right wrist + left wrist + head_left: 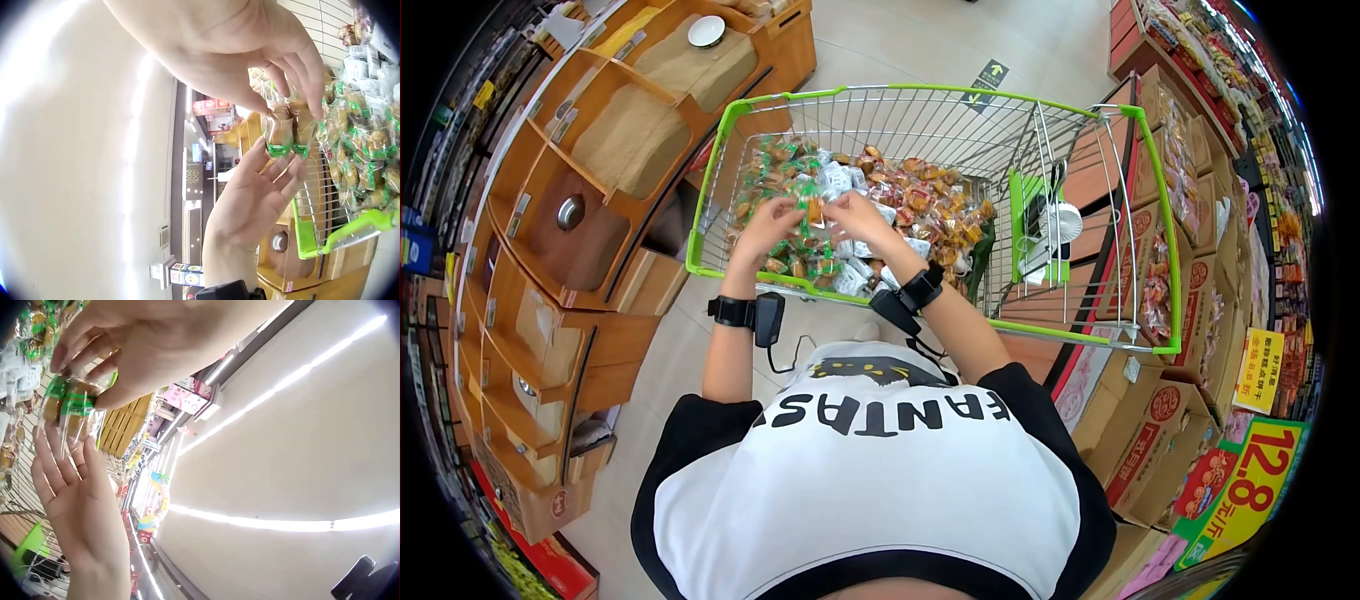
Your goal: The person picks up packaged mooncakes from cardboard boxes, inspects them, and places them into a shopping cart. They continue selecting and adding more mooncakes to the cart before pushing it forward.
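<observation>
Between the fingertips of both hands are two small brown cakes (280, 132) in clear wrappers with green print, side by side above the cart. My left hand (768, 222) pinches them from one end, its thumb and fingers on either side in the left wrist view. From the other end my right hand (862, 217) pinches them too, thumb on one side and fingers on the other in the right wrist view. Under the hands, a pile of similar green-printed wrapped cakes (369, 147) fills the cart's left part. White-wrapped packets (837, 180) lie beside it.
The green-rimmed wire shopping cart (940, 92) also holds orange-brown wrapped snacks (935, 190). A green child seat panel (1030, 215) with a white round item (1060, 222) is at its right. Wooden display bins (630, 150) stand left; cardboard boxes (1150, 430) stand right.
</observation>
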The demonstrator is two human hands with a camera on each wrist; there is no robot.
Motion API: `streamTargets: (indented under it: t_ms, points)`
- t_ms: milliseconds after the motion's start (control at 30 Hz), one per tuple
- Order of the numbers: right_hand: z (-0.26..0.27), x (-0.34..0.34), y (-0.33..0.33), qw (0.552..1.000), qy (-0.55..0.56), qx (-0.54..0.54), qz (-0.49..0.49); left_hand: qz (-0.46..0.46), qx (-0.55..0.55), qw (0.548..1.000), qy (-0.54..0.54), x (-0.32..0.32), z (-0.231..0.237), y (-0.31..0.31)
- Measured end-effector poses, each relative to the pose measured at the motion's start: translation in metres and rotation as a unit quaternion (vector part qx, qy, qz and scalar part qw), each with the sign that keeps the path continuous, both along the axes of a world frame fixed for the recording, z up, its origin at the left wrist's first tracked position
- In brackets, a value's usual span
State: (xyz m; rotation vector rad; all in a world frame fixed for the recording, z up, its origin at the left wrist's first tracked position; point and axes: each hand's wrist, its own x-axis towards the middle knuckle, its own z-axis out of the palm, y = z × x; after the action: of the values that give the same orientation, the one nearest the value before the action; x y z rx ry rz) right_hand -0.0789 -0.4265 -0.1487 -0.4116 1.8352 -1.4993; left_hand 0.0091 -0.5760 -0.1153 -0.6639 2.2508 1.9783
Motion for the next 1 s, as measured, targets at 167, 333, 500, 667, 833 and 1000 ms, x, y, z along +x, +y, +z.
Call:
streamTargets:
  t_ms: [167, 333, 500, 667, 833, 1000]
  points:
    - [0.035, -0.018, -0.008, 0.992, 0.054, -0.104, -0.048, 0.118, 0.147, 0.972, 0.138, -0.024, 0.005, -0.022]
    - [0.03, -0.024, 0.005, 0.992, 0.084, -0.088, -0.046, 0.162, 0.06, 0.975, 0.136, -0.025, 0.005, -0.023]
    - [0.019, -0.018, 0.027, 0.997, 0.005, -0.062, -0.035, 0.128, 0.085, 0.984, 0.085, -0.013, 0.002, -0.016]
    - [0.021, -0.008, 0.044, 0.995, -0.016, -0.075, -0.069, 0.098, 0.079, 0.99, 0.064, -0.006, -0.006, -0.006]
    - [0.015, -0.004, 0.053, 0.993, 0.013, -0.083, -0.079, 0.055, 0.067, 0.994, 0.059, -0.004, 0.006, 0.014]
    - [0.02, 0.008, 0.068, 0.991, 0.098, -0.041, -0.075, -0.002, 0.075, 0.994, 0.076, -0.006, 0.001, 0.032]
